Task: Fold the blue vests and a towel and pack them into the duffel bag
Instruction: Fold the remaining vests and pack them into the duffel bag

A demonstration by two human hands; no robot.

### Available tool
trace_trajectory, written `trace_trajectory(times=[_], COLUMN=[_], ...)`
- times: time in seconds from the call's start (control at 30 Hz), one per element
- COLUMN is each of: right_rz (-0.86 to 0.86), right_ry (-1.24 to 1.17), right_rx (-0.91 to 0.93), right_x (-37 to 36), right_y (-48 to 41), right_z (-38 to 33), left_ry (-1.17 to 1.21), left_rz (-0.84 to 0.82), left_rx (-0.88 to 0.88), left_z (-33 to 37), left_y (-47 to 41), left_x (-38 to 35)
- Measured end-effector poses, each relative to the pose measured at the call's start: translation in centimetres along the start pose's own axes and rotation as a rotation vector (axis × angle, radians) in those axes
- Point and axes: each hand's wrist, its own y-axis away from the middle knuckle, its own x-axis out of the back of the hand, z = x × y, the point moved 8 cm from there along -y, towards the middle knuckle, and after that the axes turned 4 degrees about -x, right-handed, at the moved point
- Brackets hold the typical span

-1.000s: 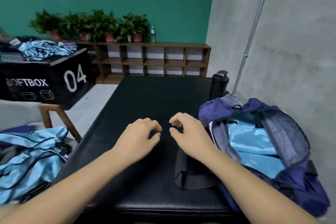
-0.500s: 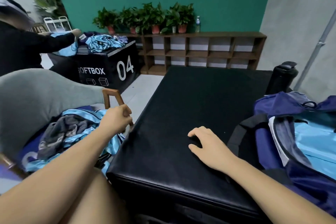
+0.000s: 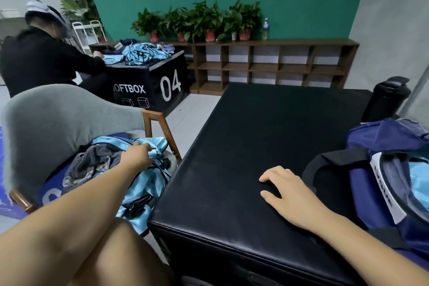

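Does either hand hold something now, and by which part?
The left hand grips a blue vest by a bunched fold; the right hand lies on the table, holding nothing.

Potted plants [image 3: 197,21] atop wooden shelf [image 3: 267,62]; seated person [image 3: 41,60] at SOFTBOX box [image 3: 151,86]; black flask [image 3: 385,100], probably, at far right.

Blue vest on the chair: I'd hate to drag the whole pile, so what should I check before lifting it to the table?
1. Grip of the left hand on the blue vest: ok, fingers curled into the fabric.
2. Vest clear of the grey striped cloth: cannot tell, they lie bunched together.
3. Room on the black table: ok, a wide stretch of top shows ahead of the right hand.
4. Right hand free: ok, flat on the table, holding nothing.
5. Mouth of the duffel bag open: ok, blue fabric shows inside.
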Motion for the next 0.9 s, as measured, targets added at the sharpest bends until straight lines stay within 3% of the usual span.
trace_trajectory(times=[0.2,0.37,0.6,0.9], right_rz=[-0.015,-0.023,-0.026,-0.112], right_ry=[0.041,0.051,0.056,0.022], right_rx=[0.021,0.022,0.028,0.025], right_x=[-0.4,-0.5,-0.3,0.4], right_y=[0.2,0.2,0.3,0.1], right_z=[0.1,-0.1,-0.4,-0.5], left_ry=[-0.149,-0.177,-0.034,0.314], left_rz=[-0.191,-0.187,0.048,0.429], left_rx=[-0.005,0.010,-0.007,-0.226], left_z=[0.8,0.0,-0.3,5.6], left_y=[-0.9,-1.8,-1.5,2.7], left_x=[-2.3,-2.7,0.3,11.4])
